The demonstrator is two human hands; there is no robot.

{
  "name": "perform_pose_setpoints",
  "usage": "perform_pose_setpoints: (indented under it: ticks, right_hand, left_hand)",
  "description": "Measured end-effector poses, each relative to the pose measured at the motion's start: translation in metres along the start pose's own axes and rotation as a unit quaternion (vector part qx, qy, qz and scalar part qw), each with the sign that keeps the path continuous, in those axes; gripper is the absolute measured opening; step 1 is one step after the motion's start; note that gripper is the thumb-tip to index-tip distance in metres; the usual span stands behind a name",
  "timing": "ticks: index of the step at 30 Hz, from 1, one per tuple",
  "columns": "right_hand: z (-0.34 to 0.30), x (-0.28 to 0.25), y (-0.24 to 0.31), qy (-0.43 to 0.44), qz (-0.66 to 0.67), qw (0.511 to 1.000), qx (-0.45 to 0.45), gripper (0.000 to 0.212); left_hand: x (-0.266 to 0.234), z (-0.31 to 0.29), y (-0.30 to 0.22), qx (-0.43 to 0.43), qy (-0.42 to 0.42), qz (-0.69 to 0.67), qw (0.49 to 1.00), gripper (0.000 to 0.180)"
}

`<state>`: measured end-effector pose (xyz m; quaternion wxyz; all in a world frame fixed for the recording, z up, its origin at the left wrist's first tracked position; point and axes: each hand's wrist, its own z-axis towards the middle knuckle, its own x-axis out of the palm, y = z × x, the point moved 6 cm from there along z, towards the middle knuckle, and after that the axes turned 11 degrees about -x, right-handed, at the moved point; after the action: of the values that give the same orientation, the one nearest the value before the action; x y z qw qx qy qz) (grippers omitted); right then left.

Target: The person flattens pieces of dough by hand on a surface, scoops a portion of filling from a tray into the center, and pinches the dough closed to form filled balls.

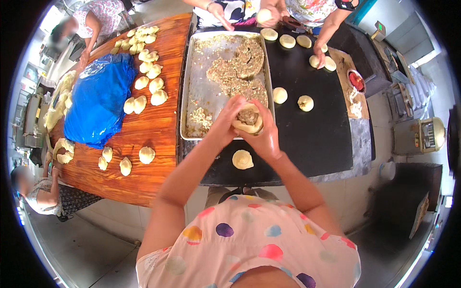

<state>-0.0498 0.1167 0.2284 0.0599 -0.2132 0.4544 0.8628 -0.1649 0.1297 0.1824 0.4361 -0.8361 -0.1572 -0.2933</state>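
Both my hands cup one round of dough over the near edge of a metal tray. A lump of brownish filling sits in the middle of the dough, whose edge curls up around it. My left hand is closed round its left side, and my right hand wraps its right side. The tray holds a heap of chopped filling, mostly towards its far right. On the black worktop just below my hands lies a pale dough round.
Filled rounds and dough discs lie on the black top, where a co-worker's hand touches one. A red bowl stands at its right. Left, a wooden table bears dough pieces and a blue plastic sheet.
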Motion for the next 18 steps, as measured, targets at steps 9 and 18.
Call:
perform_pose_setpoints:
  ticks: [9,18]
  right_hand:
    - [0.005,-0.030,0.018,0.107,0.049,0.990,-0.073,0.095]
    - [-0.003,-0.041,0.037,0.071,-0.038,0.989,-0.126,0.079]
  left_hand:
    - [0.035,-0.027,0.005,-0.074,0.129,0.176,0.973,0.057]
    - [0.042,-0.036,0.019,-0.118,0.130,0.097,0.980,0.060]
